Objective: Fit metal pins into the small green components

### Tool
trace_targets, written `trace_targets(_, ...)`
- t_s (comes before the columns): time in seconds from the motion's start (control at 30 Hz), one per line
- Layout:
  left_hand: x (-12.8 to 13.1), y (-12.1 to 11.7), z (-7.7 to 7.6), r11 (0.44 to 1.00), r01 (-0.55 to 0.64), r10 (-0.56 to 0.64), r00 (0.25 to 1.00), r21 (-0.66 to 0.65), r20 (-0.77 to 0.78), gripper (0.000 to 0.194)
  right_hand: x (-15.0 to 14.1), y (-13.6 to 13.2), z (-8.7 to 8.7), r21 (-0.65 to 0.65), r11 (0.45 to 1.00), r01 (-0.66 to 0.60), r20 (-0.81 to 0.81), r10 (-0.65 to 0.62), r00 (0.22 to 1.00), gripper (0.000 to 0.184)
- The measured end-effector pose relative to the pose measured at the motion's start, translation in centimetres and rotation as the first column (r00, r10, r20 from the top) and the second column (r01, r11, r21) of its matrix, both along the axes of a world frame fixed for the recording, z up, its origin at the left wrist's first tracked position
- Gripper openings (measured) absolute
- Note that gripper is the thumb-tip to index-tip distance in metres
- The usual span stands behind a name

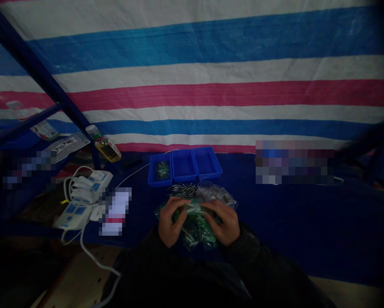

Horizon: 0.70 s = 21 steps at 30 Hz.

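Note:
My left hand (171, 221) and my right hand (224, 221) face each other over the blue table. Between their fingertips they pinch a small clear plastic bag (194, 208) with pale pieces inside, one hand at each end. Just below lie greenish plastic bags (198, 237) of small pale parts. A loose pile of thin metal pins (183, 189) is beyond my left fingers. Clear plastic bags (215, 193) lie past my right fingers. What the pieces are is too dim to make out.
Behind the pins stand joined blue bins (208, 163); the left one holds a small bag of parts (162, 170). To the left are a power strip (74, 216) with cables, a blurred phone (116, 211) and a bottle of yellow liquid (104, 144). A striped tarp (211, 94) hangs behind.

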<state>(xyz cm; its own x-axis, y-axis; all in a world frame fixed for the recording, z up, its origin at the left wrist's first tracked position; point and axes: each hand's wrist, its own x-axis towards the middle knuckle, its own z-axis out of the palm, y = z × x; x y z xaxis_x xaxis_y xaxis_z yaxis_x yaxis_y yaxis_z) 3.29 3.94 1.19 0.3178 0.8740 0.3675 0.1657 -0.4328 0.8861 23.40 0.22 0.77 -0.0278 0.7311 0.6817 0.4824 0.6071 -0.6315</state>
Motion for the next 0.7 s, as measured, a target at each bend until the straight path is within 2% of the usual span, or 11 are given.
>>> trace_targets(0.1,0.1,0.2,-0.1,0.999,-0.006,0.007,1.000,0.034,-0.025,0.014,0.0,0.0,-0.5,0.008,1.000,0.004,-0.003,-0.004,1.000,0.007)
trace_targets(0.23,-0.1,0.2,0.5,0.990,-0.080,0.085,0.996,0.116,-0.040,0.012,0.2,0.0,-0.8,-0.022,0.999,-0.036,0.023,0.037,0.999,0.019)
trace_targets(0.33,-1.0,0.9,1.9,0.960,-0.233,0.240,0.971,0.155,-0.026,0.014,0.2,0.0,-0.7,-0.051,0.997,-0.054,0.044,0.056,0.997,0.023)
trace_targets(0.4,-2.0,2.3,3.1,0.931,-0.344,0.350,0.936,0.124,-0.029,0.016,0.2,0.0,-0.6,-0.066,0.997,-0.050,0.054,0.053,0.997,0.027)
trace_targets(0.5,-3.4,5.8,4.6,0.865,-0.495,0.501,0.861,0.088,-0.082,0.023,0.1,0.0,-0.6,-0.080,0.995,-0.053,0.068,0.058,0.996,0.032)
trace_targets(0.57,-4.2,8.3,5.0,0.864,-0.496,0.504,0.850,0.092,-0.150,0.030,0.0,0.0,-0.7,-0.079,0.996,-0.051,0.069,0.056,0.996,0.033)
trace_targets(0.63,-4.8,10.3,4.8,0.889,-0.447,0.453,0.831,0.098,-0.322,0.034,0.0,0.1,-0.8,-0.075,0.996,-0.040,0.064,0.045,0.997,0.035)
trace_targets(0.7,-5.1,11.3,4.3,0.887,-0.423,0.455,0.730,0.187,-0.510,0.035,0.0,0.0,-0.8,-0.073,0.997,-0.025,0.047,0.029,0.998,0.035)
